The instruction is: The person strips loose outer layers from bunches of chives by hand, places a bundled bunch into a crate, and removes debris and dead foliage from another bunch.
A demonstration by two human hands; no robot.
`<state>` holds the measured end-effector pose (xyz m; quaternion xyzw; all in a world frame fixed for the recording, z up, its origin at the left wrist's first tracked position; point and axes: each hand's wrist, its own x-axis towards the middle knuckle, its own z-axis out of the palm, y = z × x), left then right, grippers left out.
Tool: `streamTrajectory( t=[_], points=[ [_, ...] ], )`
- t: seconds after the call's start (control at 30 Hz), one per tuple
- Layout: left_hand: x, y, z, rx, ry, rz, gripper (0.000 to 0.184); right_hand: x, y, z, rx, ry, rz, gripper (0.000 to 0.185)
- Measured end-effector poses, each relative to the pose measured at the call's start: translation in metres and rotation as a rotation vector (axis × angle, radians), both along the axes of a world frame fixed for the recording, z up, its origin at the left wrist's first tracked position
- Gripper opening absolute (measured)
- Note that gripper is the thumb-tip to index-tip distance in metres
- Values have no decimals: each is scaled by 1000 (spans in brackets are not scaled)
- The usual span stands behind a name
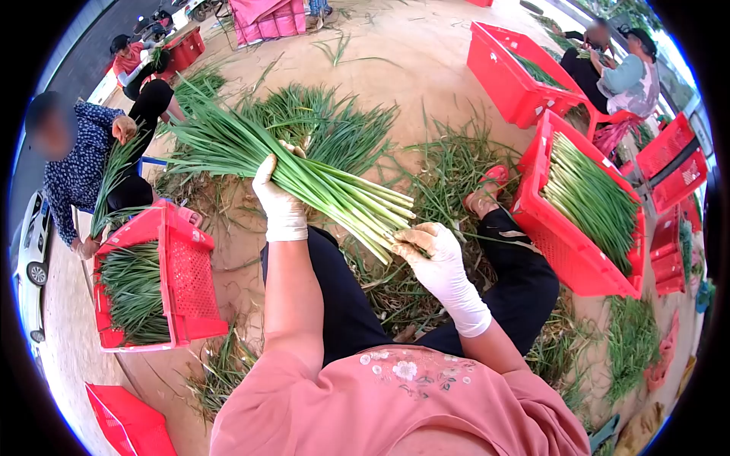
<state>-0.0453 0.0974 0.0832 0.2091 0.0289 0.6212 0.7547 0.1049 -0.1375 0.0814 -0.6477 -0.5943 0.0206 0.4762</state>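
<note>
A thick bunch of garlic chives (319, 178) lies slantwise across my lap, its green leaves toward the upper left and its pale stem ends toward the lower right. My gloved left hand (278, 190) is closed around the middle of the bunch from below. At the pale ends, my gloved right hand (435, 257) pinches with thumb and fingers at one or more stems; how many cannot be made out. Beyond the bunch, a loose heap of chives (334, 125) is spread on the ground.
To the right stands a red crate (578, 285) of neatly laid chives, with another red crate (487, 68) behind. At left, a person (87, 163) holds chives beside a red crate (190, 281). Leaf scraps (449, 178) litter the ground around my legs. Other people sit farther back.
</note>
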Motion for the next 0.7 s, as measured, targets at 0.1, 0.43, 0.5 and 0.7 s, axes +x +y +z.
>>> streamTrajectory(
  t=[0.1, 0.43, 0.5, 0.7],
  points=[
    [1, -2, 1, 70, 73, 12, 26, -2, 8, -8, -118, 139, 30, 15],
    [6, -4, -4, 82, 157, -219, 33, 7, 2, -17, -329, 521, 56, 17],
    [9, -6, -4, 77, 165, -205, 29, 7, 2, -16, -339, 552, 35, 16],
    [10, -11, 3, -11, 235, -60, 22, 29, -3, -35, -220, 263, -273, 12]
  ],
)
